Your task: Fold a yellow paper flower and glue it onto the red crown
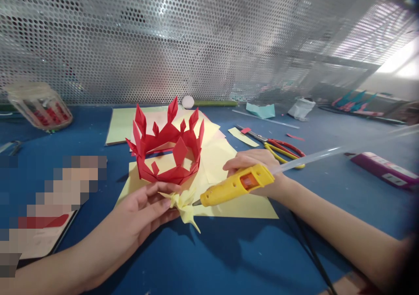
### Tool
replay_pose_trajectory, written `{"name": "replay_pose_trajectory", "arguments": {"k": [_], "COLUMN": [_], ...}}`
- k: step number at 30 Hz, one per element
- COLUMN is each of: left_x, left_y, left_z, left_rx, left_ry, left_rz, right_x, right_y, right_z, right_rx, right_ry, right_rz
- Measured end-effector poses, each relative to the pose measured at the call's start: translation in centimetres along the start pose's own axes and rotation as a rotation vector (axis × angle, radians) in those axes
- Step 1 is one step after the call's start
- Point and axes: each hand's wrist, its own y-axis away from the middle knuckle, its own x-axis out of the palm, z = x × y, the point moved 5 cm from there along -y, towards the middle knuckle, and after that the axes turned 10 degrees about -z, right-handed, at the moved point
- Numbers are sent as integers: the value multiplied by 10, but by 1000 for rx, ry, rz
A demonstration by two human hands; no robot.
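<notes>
Between its thumb and fingers, my left hand (147, 212) pinches a pale yellow folded-paper flower (183, 205) with pointed petals. My right hand (255, 166) grips a yellow hot glue gun (225, 190), a clear glue stick (314, 156) poking out of its back end. The gun's metal tip points left and sits right at the flower; I cannot tell whether it touches. Just behind my left hand stands a red paper crown (166, 168) with upright diamond-shaped points. Pale yellow paper sheets (255, 207) lie beneath the crown and the gun.
Red-and-yellow-handled scissors (278, 146) lie right of the crown beside paper scraps (244, 136). A purple cutter-like tool (384, 168) is at far right. A jar (41, 107) tilts at far left, and a perforated metal screen (196, 42) stands along the back.
</notes>
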Motion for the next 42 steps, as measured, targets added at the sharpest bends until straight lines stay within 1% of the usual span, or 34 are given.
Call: {"name": "replay_pose_trajectory", "arguments": {"k": [3,6,13,16,23,28,36,42], "left_x": [0,0,1,0,1,0,0,0], "left_y": [-1,-1,1,1,2,3,2,1], "left_z": [1,2,1,2,-1,0,2,0], "left_rx": [1,-2,-1,-5,0,6,-1,5], "left_ry": [1,10,20,16,7,5,-8,-3], "left_rz": [-1,6,26,24,22,27,44,39], "right_x": [-4,-5,2,5,7,8,9,11], "right_y": [-1,-2,0,2,8,9,3,2], "right_z": [0,1,5,5,2,3,9,10], "right_rx": [6,56,182,224,299,338,340,333], "right_ry": [7,18,73,66,23,31,82,93], "right_rz": [-22,-33,-123,-137,-119,-107,-83,-38]}}
